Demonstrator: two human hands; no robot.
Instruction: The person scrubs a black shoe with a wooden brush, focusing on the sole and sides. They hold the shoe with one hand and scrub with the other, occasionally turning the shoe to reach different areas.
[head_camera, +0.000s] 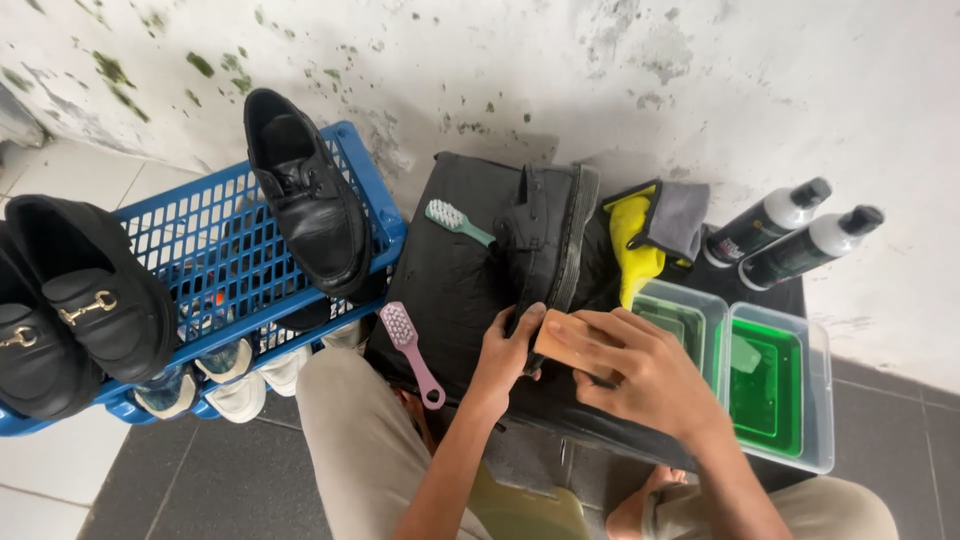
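On the black mat (440, 290) in front of the person's knees, a black boot (548, 240) lies on its side, sole edge turned toward the right. The left hand (508, 352) grips the boot's near end, fingers curled over it. The right hand (640, 370) is closed around a tan wooden brush block (568, 345), pressing it against the boot just beside the left hand.

A green-headed brush (455, 220) lies touching the boot's far side, and a pink brush (410, 350) lies on the mat near the left hand. Behind the boot sit a yellow cloth (632, 245) and a grey cloth (682, 215).

Right of the hands stand two clear tubs of green liquid (770, 385), with two dark bottles (790, 235) beyond them by the wall. On the left, a blue plastic rack (215, 250) carries a black lace-up shoe (305, 200) and black loafers (85, 290).
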